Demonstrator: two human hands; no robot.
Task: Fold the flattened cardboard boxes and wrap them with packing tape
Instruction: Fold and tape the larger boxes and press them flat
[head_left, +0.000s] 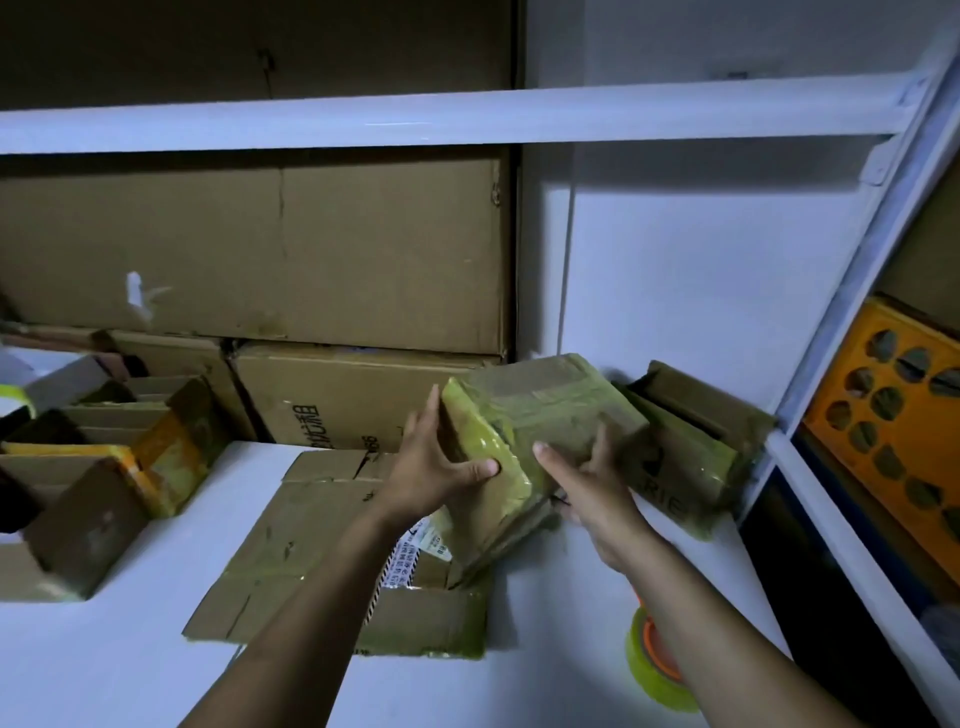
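Above the flattened boxes, left hand and right hand grasp a taped bundle (wrapping apparently complete); next, stack it.

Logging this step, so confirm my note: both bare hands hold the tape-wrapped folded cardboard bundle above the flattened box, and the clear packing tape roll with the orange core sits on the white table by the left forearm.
One detail is wrong. The head view shows the clear packing tape roll with the orange core by the right forearm, not the left. The rest stands: the left hand and right hand hold the tape-wrapped folded cardboard bundle above the flattened box on the white table.
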